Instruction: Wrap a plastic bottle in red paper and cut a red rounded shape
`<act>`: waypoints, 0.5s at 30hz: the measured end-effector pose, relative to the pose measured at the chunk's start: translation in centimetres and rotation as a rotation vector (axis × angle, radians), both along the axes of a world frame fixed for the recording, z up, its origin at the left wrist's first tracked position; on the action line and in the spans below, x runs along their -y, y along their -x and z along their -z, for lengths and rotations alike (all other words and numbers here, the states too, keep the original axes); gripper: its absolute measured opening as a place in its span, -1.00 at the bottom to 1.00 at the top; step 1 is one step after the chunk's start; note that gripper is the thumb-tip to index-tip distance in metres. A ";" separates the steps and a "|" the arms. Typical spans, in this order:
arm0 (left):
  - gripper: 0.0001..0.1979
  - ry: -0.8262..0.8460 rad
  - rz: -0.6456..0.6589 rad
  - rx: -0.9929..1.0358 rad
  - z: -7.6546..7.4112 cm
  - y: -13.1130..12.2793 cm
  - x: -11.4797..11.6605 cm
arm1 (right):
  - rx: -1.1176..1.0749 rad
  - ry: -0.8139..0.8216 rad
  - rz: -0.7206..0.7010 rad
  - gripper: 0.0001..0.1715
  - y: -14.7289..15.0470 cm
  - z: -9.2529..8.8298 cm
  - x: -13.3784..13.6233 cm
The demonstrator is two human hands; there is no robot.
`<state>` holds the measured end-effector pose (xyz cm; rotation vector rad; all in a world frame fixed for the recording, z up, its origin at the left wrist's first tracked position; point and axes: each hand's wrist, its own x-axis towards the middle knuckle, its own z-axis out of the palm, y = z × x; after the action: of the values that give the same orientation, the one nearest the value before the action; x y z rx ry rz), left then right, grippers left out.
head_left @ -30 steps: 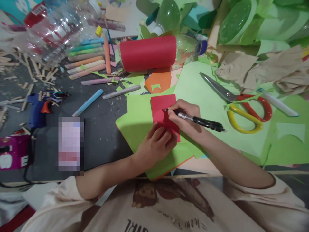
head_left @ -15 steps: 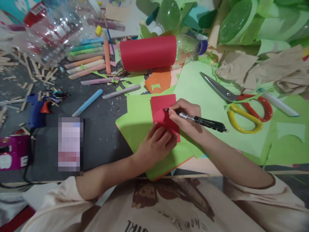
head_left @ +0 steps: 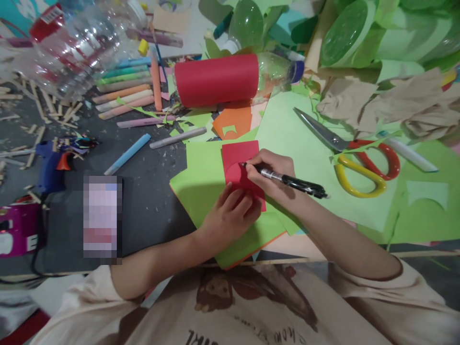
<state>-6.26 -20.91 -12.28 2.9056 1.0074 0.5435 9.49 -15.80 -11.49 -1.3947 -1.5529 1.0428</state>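
Note:
My right hand (head_left: 275, 175) grips a black pen (head_left: 302, 185), its tip touching a small red paper (head_left: 240, 153). A faint curved line shows on that red paper. My left hand (head_left: 230, 218) rests on the lower part of the red paper, fingers bent and close together, pressing it down. Beneath lie light green sheets (head_left: 201, 165) with an orange edge showing under them. Whether my left fingers pinch the red paper's edge is hard to see.
Scissors (head_left: 339, 143) with red and yellow handles lie open at the right. A bottle wrapped in red paper (head_left: 217, 79) lies behind. Markers (head_left: 129, 153), a blue glue gun (head_left: 50, 165) and a phone (head_left: 102, 218) are at the left.
The pen tip and my right hand have shifted slightly left along the curve on the red paper. The whole view has moved a little, with most things now slightly further left.

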 end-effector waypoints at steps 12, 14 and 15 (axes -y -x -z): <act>-0.78 0.000 0.006 -0.041 -0.2 0.2 0.0 | 0.014 0.008 0.074 -0.80 -0.4 0.5 -0.1; -0.78 -0.005 0.006 -0.038 -0.2 0.1 0.0 | 0.015 0.025 0.038 -0.81 -0.3 0.4 -0.1; -0.79 -0.007 0.007 -0.035 -0.2 0.1 0.0 | 0.017 0.029 0.026 -0.81 -0.3 0.4 -0.1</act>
<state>-6.35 -20.89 -12.07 2.9338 1.0015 0.4990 9.78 -15.69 -11.84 -1.4431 -1.5342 1.0438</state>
